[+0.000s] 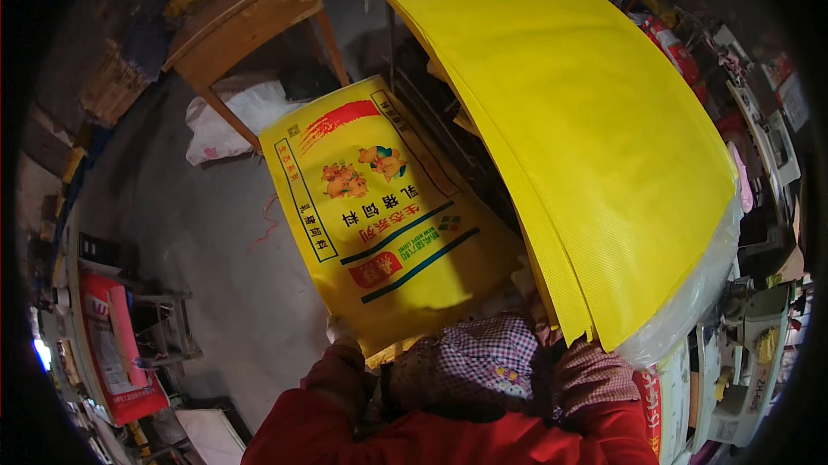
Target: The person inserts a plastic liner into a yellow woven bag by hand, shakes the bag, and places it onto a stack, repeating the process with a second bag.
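Sack (379,206), printed yellow, hangs off the left hand (339,329), fingers pinched on its lower-left corner; long axis runs up and away from the person, over the floor (216,258). Right hand hidden under the sleeve and yellow stack (586,120) at right; can't tell its grip. Left is nearer.

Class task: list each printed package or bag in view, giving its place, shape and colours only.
Printed sack: centre, left hand at its lower corner; flat yellow rectangle, red and green markings.
Plain sacks: right, stacked; yellow, unprinted.
Red package: lower left; flat, red and white.
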`<state>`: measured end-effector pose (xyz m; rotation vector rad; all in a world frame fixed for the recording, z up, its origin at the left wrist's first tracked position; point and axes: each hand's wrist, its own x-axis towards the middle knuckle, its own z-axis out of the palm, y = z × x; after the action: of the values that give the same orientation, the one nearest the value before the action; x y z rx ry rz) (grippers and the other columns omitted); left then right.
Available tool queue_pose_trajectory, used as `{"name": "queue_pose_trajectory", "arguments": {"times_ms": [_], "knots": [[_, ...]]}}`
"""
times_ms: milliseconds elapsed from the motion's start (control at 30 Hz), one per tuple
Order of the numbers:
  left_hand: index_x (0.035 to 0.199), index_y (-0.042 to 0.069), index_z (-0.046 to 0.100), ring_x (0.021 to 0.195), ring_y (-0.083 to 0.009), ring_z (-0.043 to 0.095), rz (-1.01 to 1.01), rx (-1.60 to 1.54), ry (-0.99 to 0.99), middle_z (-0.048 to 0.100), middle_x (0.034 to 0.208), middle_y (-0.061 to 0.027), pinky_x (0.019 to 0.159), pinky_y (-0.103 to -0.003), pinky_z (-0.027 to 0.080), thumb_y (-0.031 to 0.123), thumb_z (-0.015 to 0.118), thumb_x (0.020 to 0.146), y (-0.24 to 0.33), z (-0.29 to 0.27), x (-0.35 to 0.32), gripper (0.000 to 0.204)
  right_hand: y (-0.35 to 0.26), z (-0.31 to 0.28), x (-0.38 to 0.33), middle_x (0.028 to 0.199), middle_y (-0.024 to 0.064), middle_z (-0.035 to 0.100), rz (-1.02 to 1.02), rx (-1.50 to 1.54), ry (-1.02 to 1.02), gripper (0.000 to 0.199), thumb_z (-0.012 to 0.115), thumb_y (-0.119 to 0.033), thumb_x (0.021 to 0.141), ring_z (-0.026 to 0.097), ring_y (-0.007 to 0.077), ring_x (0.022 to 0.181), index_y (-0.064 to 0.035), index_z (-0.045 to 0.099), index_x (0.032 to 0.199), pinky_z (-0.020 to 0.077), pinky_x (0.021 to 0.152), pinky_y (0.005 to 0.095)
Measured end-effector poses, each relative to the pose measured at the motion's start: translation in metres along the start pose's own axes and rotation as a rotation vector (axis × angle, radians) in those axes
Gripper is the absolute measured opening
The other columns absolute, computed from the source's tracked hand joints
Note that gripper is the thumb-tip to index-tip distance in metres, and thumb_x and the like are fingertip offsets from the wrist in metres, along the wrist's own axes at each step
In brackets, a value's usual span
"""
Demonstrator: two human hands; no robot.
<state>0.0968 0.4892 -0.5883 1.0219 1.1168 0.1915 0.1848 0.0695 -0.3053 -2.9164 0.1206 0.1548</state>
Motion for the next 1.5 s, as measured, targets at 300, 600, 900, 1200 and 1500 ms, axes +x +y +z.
{"name": "queue_pose_trajectory", "arguments": {"times_ms": [300, 600, 900, 1200, 1500], "knots": [[0.115, 0.013, 0.055, 0.112, -0.0271, 0.049, 0.493, 1.691, -0.19, 0.054, 0.118, -0.0084, 0.091, -0.036, 0.042, 0.025, 0.054, 0.082, 0.006, -0.026, 0.021, 0.036, -0.006, 0.007, 0.0, 0.103, 0.0146, 0.06, -0.065, 0.029, -0.003, 0.036, 0.062, -0.019, 0.076, 0.058, 0.0282, 0.089, -0.0072, 0.058, 0.109, 0.0461, 0.08, 0.0356], [0.118, 0.008, 0.049, 0.111, -0.0316, 0.049, 0.198, 1.532, -0.253, 0.052, 0.118, -0.0153, 0.091, -0.037, 0.041, 0.026, 0.059, 0.077, 0.021, 0.013, 0.069, 0.046, -0.028, -0.091, -0.118, 0.109, 0.0063, 0.059, -0.442, 0.364, -0.236, 0.044, 0.059, -0.032, 0.077, 0.056, 0.0238, 0.1, -0.0165, 0.053, 0.118, 0.0354, 0.097, 0.0389], [0.119, -0.007, 0.045, 0.111, -0.0305, 0.045, 1.176, 0.968, -0.557, 0.043, 0.122, -0.0219, 0.097, -0.034, 0.034, 0.005, 0.056, 0.081, 0.171, 0.21, -0.13, 0.041, 0.051, -0.191, -0.17, 0.091, 0.0109, 0.061, 0.151, 1.613, 0.773, 0.022, 0.049, -0.003, 0.085, 0.058, 0.0192, 0.077, 0.0003, 0.056, 0.105, 0.0477, 0.07, 0.028], [0.101, -0.001, 0.055, 0.111, -0.0343, 0.047, 1.85, 0.658, -1.498, 0.039, 0.13, -0.0191, 0.09, -0.039, 0.043, 0.018, 0.059, 0.084, 0.187, 0.346, -0.498, 0.026, 0.138, -0.146, -0.139, 0.101, 0.0128, 0.062, 0.512, 0.92, 1.127, 0.031, 0.057, -0.008, 0.079, 0.06, 0.0216, 0.09, -0.0053, 0.058, 0.11, 0.0454, 0.081, 0.0276], [0.087, -0.002, 0.06, 0.11, -0.0283, 0.047, 1.15, 0.994, -1.845, 0.046, 0.125, -0.0228, 0.096, -0.034, 0.034, 0.028, 0.067, 0.076, 0.123, 0.394, -0.533, 0.033, 0.135, -0.162, -0.153, 0.105, 0.0145, 0.06, 0.596, 0.329, 0.527, 0.039, 0.05, -0.015, 0.082, 0.056, 0.0302, 0.099, -0.0108, 0.051, 0.121, 0.0442, 0.086, 0.0341]]}}
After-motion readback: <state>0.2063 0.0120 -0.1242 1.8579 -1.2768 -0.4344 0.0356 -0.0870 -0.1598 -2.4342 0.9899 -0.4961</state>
